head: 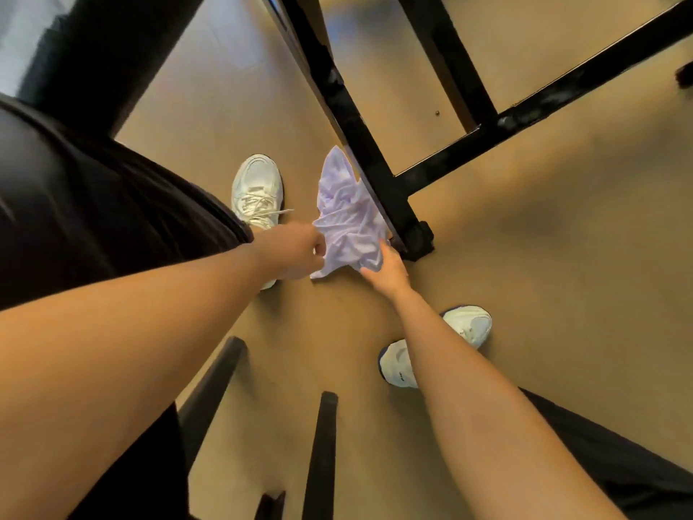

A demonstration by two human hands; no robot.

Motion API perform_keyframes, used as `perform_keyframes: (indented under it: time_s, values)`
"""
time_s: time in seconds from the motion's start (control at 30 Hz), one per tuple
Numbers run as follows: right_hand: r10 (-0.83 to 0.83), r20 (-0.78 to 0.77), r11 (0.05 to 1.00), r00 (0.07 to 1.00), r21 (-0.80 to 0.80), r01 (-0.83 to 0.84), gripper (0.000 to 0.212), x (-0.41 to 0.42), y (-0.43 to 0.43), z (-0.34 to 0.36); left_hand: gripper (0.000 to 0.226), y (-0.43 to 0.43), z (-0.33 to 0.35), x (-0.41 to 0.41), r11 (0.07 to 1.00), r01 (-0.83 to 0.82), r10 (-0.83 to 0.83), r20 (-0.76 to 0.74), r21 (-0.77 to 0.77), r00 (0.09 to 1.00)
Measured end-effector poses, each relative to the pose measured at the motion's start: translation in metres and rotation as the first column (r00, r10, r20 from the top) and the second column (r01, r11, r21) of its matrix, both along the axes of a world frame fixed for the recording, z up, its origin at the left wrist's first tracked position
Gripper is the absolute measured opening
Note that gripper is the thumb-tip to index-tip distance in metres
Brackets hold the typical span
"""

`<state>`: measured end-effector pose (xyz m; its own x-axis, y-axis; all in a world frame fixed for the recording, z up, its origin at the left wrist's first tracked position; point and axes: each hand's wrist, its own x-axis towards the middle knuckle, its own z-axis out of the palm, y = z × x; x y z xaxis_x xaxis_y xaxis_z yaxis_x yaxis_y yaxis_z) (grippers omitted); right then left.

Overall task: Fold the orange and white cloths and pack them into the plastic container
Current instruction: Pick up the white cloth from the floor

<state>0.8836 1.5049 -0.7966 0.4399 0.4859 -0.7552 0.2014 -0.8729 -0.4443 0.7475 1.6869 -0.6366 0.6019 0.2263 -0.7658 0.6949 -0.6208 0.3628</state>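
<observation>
A crumpled white cloth point(347, 215) lies on the tan floor against the foot of a black table leg. My left hand point(296, 251) is closed on the cloth's left edge. My right hand point(386, 270) grips its lower right corner with the fingers curled into the fabric. Both arms reach straight down from the camera. No orange cloth and no plastic container are in view.
The black table frame point(360, 137) with a crossbar point(525, 106) rises just beyond the cloth. Dark chair legs point(320, 456) stand near the bottom. My white shoes, one point(257, 189) left of the cloth and one point(468, 324) lower right, are planted on the floor.
</observation>
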Motion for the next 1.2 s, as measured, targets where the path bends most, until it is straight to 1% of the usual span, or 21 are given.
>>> perform_keyframes:
  time_s: [0.07, 0.1, 0.13, 0.17, 0.2, 0.27, 0.3, 0.37, 0.47, 0.53, 0.6, 0.67, 0.73, 0.8, 0.83, 0.9, 0.97, 1.03, 1.1, 1.13, 1.2]
  values:
    - [-0.07, -0.031, 0.998, 0.997, 0.004, 0.07, 0.074, 0.0, 0.005, -0.009, 0.029, -0.003, -0.007, 0.0, 1.0, 0.011, -0.011, 0.001, 0.006, 1.0]
    - [-0.106, -0.034, 0.994, 0.994, -0.007, 0.106, 0.065, 0.0, 0.007, -0.01, 0.029, -0.005, -0.008, 0.0, 1.0, 0.011, -0.011, 0.007, 0.0, 1.0]
    - [-0.132, -0.017, 0.991, 0.991, -0.024, 0.132, 0.05, 0.001, 0.008, -0.015, 0.029, -0.006, -0.007, 0.001, 1.0, 0.003, -0.003, 0.013, -0.014, 1.0]
    - [-0.139, 0.017, 0.989, 0.99, -0.043, 0.14, 0.028, 0.002, 0.009, -0.015, 0.03, -0.006, -0.006, 0.003, 1.0, -0.01, 0.011, 0.024, -0.03, 1.0]
    - [-0.138, 0.045, 0.989, 0.989, -0.054, 0.14, 0.011, 0.003, 0.009, -0.014, 0.03, -0.006, -0.004, 0.005, 0.999, -0.029, 0.031, 0.039, -0.042, 0.999]
    - [-0.147, 0.067, 0.988, 0.987, -0.044, 0.15, 0.024, 0.005, 0.007, -0.014, 0.03, -0.007, -0.002, 0.007, 0.996, -0.072, 0.076, 0.078, -0.058, 0.994]
    - [-0.164, 0.049, 0.986, 0.985, -0.019, 0.165, 0.027, 0.005, 0.007, -0.009, 0.033, -0.007, -0.001, 0.008, 0.993, -0.093, 0.099, 0.098, -0.069, 0.99]
    - [-0.17, -0.001, 0.984, 0.985, 0.048, 0.17, 0.021, 0.005, 0.009, 0.012, 0.044, -0.008, 0.002, 0.008, 0.988, -0.125, 0.138, 0.162, -0.089, 0.977]
    - [-0.165, -0.131, 0.967, 0.977, 0.171, 0.187, 0.011, 0.015, 0.016, 0.063, 0.069, -0.013, 0.007, 0.009, 0.988, -0.115, 0.138, 0.242, -0.107, 0.96]
    - [-0.141, -0.189, 0.951, 0.972, 0.246, 0.186, 0.01, 0.025, 0.019, 0.104, 0.082, -0.017, 0.011, 0.01, 0.986, -0.121, 0.147, 0.27, -0.112, 0.951]
    - [-0.137, -0.252, 0.927, 0.958, 0.309, 0.214, 0.013, 0.033, 0.017, 0.143, 0.086, -0.02, 0.015, 0.012, 0.988, -0.107, 0.135, 0.3, -0.11, 0.944]
    - [-0.187, -0.369, 0.872, 0.91, 0.364, 0.327, 0.018, 0.034, 0.014, 0.182, 0.078, -0.024, 0.019, 0.014, 0.992, -0.062, 0.094, 0.326, -0.108, 0.941]
    - [-0.233, -0.44, 0.813, 0.867, 0.401, 0.422, 0.021, 0.031, 0.01, 0.217, 0.055, -0.029, 0.027, 0.017, 0.992, -0.045, 0.082, 0.343, -0.114, 0.936]
    - [-0.29, -0.445, 0.759, 0.848, 0.433, 0.486, 0.021, 0.026, 0.006, 0.245, 0.031, -0.032, 0.039, 0.021, 0.985, -0.05, 0.112, 0.392, -0.164, 0.913]
    - [-0.332, -0.417, 0.73, 0.846, 0.455, 0.51, 0.022, 0.023, 0.003, 0.256, 0.023, -0.032, 0.047, 0.023, 0.98, -0.038, 0.119, 0.427, -0.195, 0.896]
    - [-0.436, -0.261, 0.69, 0.861, 0.517, 0.506, 0.024, 0.019, -0.003, 0.27, 0.012, -0.03, 0.068, 0.027, 0.976, 0.033, 0.078, 0.487, -0.215, 0.87]
    - [-0.538, -0.08, 0.66, 0.839, 0.579, 0.479, 0.025, 0.015, -0.009, 0.285, 0.016, -0.026, 0.09, 0.032, 0.978, 0.092, 0.014, 0.502, -0.185, 0.865]
    - [-0.6, 0.033, 0.635, 0.799, 0.628, 0.45, 0.022, 0.012, -0.014, 0.304, 0.03, -0.021, 0.114, 0.035, 0.982, 0.104, -0.008, 0.505, -0.161, 0.863]
    - [-0.631, 0.116, 0.626, 0.767, 0.66, 0.415, 0.021, 0.009, -0.02, 0.326, 0.039, -0.017, 0.139, 0.034, 0.982, 0.073, 0.029, 0.52, -0.173, 0.854]
    - [-0.641, 0.159, 0.628, 0.751, 0.672, 0.394, 0.02, 0.007, -0.025, 0.336, 0.04, -0.016, 0.154, 0.031, 0.978, 0.042, 0.074, 0.53, -0.202, 0.845]
    - [-0.649, 0.225, 0.633, 0.726, 0.689, 0.353, 0.014, -0.001, -0.035, 0.353, 0.033, -0.019, 0.184, 0.02, 0.951, -0.017, 0.194, 0.557, -0.308, 0.808]
